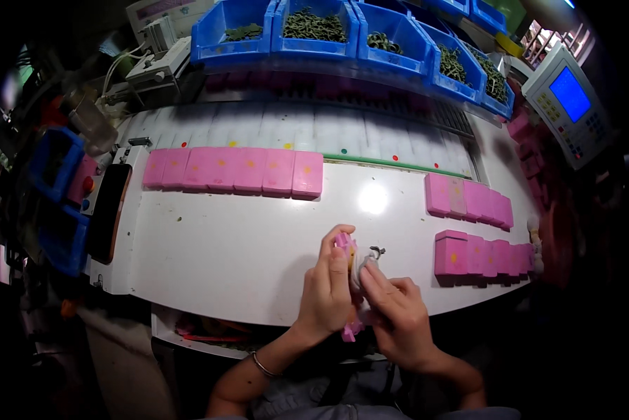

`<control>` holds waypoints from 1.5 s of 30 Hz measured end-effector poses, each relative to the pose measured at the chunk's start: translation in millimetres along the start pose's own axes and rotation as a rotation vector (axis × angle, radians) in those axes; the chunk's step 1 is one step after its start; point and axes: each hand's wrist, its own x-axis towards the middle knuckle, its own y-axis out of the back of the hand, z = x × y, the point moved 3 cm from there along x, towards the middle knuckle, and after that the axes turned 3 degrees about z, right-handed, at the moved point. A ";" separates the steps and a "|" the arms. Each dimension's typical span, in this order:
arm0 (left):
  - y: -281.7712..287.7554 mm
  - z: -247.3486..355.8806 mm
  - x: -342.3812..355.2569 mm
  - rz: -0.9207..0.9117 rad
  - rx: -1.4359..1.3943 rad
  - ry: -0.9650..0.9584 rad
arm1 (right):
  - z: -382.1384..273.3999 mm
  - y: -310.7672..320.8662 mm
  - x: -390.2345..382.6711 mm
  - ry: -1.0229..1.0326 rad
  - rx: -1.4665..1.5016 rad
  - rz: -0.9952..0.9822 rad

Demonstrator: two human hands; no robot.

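We see both hands meeting over the near edge of the white table (pixel 258 259), right of centre; the left hand (pixel 326 294) is closed around a pink block (pixel 343 243), fingers wrapped along its far side, thumb toward us; the right hand (pixel 397 308) pinches a small grey part (pixel 367 269) against that block, and a thin metal clip (pixel 377 250) shows just beyond the fingertips; a pink piece (pixel 351 329) peeks out below the palms, though we cannot tell whether it belongs to the same block.

We judge the block light, stiff and smooth, so best held by its flat sides; the grey part looks small and easy to drop, suited to a fingertip pinch.

A row of pink blocks (pixel 234 170) lies far left; two shorter rows, (pixel 468 199) and (pixel 479 255), lie right, the nearer one close to the right hand; blue bins (pixel 342 42) of dark parts stand beyond, and a control panel (pixel 570 105) far right.

Bare tabletop lies left of the hands; the table's rim runs directly beneath them.
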 end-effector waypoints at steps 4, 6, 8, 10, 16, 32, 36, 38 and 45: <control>-4.4 2.2 0.3 -0.002 -0.024 0.000 | -3.8 1.1 -0.4 0.059 -0.102 0.067; -4.0 -2.2 0.6 0.019 0.039 -0.021 | -10.5 -6.0 -1.8 0.103 -0.219 0.099; -2.8 -2.8 -1.7 -0.006 -0.033 -0.009 | -9.9 1.1 1.3 0.101 -0.175 0.064; -0.9 -4.8 -1.9 -0.013 -0.060 0.004 | -3.4 5.2 3.3 0.074 -0.114 0.084; -1.1 -8.0 0.1 0.021 -0.003 -0.039 | -7.9 4.6 5.0 0.095 -0.189 0.038; 3.9 -7.6 6.4 -0.085 0.006 -0.090 | -3.4 5.8 5.1 0.058 -0.119 0.060; 12.0 -9.5 11.0 0.008 -0.278 -0.083 | -5.9 12.3 -2.5 0.063 -0.107 0.143; 6.0 -7.4 10.6 0.043 -0.176 -0.185 | -7.3 9.8 -9.1 0.116 -0.158 0.043; 12.4 -15.3 13.8 0.077 -0.056 -0.184 | -6.2 4.9 -0.2 0.064 -0.155 -0.161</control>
